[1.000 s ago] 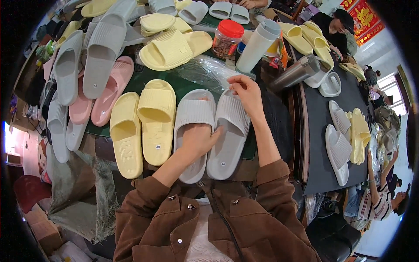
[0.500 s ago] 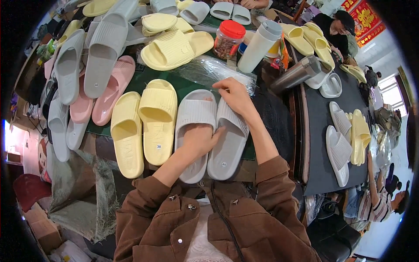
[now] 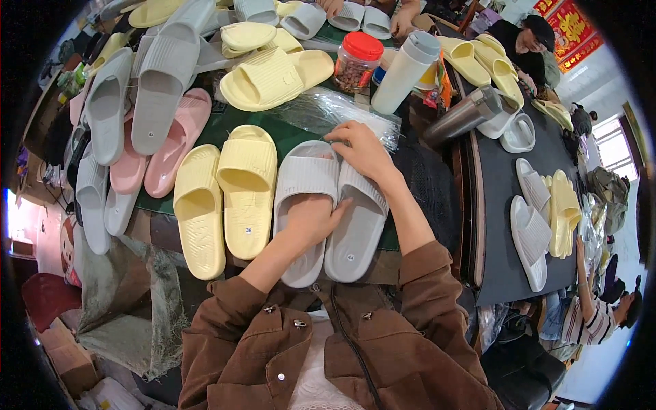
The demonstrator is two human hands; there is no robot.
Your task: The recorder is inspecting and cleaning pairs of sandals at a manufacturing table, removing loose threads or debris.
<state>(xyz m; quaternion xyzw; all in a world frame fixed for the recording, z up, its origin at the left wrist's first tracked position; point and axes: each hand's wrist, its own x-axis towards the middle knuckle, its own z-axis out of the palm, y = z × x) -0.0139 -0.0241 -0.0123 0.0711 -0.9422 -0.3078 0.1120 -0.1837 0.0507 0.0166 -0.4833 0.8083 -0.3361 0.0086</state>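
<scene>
Two grey slippers lie side by side in front of me, toes pointing away: the left grey slipper (image 3: 301,263) and the right grey slipper (image 3: 354,240). My left hand (image 3: 311,219) is pushed under the left slipper's strap, with fingertips showing at its toe opening. Its thumb reaches over the inner edge of the right slipper. At the toes, my right hand (image 3: 363,147) rests above the right slipper's strap, fingers bent and pinched near the gap between the toes. Whatever thin thing they hold is too small to name. A pair of yellow slippers (image 3: 249,205) lies just left.
Grey slippers (image 3: 164,89) and pink slippers (image 3: 179,143) are piled at the left. Beyond my hands are clear plastic bags (image 3: 355,113), a red-lidded jar (image 3: 357,61), a white bottle (image 3: 404,75) and a steel flask (image 3: 465,115). Another person's hand (image 3: 404,20) is at the far edge.
My right hand has shifted slightly left and its fingers have drawn closer toward the toes. My left hand and the grey slippers stay put. The other person's hands have moved around a far grey pair.
</scene>
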